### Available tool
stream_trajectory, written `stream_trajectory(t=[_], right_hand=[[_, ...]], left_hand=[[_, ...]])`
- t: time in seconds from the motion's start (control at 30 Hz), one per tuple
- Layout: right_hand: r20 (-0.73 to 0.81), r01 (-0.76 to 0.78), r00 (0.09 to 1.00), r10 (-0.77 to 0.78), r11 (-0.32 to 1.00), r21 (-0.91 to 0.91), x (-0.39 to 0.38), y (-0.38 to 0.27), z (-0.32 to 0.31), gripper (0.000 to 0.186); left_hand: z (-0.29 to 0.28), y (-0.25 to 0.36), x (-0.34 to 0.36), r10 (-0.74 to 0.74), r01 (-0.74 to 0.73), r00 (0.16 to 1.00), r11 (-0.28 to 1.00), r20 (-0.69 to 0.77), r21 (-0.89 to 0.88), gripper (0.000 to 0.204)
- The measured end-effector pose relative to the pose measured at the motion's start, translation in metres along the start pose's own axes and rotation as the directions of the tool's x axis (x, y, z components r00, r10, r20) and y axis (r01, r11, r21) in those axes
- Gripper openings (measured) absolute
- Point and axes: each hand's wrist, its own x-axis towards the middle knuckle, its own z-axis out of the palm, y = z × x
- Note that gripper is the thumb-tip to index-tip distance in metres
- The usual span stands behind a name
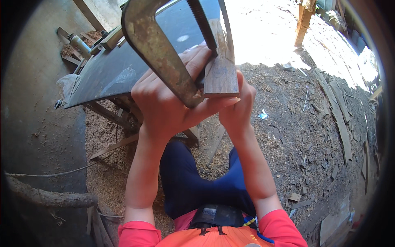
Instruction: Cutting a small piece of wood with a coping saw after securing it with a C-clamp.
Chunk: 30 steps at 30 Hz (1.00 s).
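A worn metal C-clamp [158,45] with a dark threaded screw [201,24] rises in front of me, beside the edge of the dark tabletop [123,68]. Against the screw's right side lies a weathered wooden piece [221,78], its cut end facing me. My left hand [158,96] is closed at the piece's left side; its fingers pass behind the clamp frame and its thumb reaches under the cut end. From the right, my right hand [242,96] curls around the same piece, with most of its fingers hidden behind it.
Wood offcuts and a cylinder-shaped container [81,46] sit at the table's far left. Below the tabletop are wooden legs [111,115]. Wood scraps and shavings [288,136] cover the ground, with long planks [337,119] at right. A thick branch [53,195] lies lower left.
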Motion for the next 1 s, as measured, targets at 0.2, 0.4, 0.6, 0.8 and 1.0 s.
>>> stream_trajectory(t=[0.2,0.4,0.6,0.8,1.0], right_hand=[[0.005,-0.021,1.000,0.021,0.999,-0.045,-0.062,0.045,0.002,0.053],[0.004,-0.013,1.000,0.013,0.999,0.044,-0.012,0.014,0.008,0.052],[-0.019,0.050,0.999,-0.050,0.999,0.007,-0.050,0.089,0.016,0.041],[0.019,0.108,0.994,-0.111,0.988,0.115,-0.009,0.049,0.016,0.039],[0.069,-0.315,0.911,0.406,0.580,0.751,-0.029,0.058,0.038,0.034]], left_hand=[[0.005,0.008,0.008,0.009,-0.010,0.998,1.000,-0.054,-0.008,0.077],[0.001,0.006,0.005,-0.015,0.014,0.995,1.000,-0.100,-0.008,0.074],[0.010,0.012,0.009,0.026,-0.030,0.981,0.999,-0.192,-0.017,0.073],[0.004,0.007,0.006,0.008,-0.010,0.976,1.000,-0.217,-0.008,0.074],[0.006,0.017,0.000,-0.061,0.051,0.985,0.997,-0.160,-0.065,0.073]])
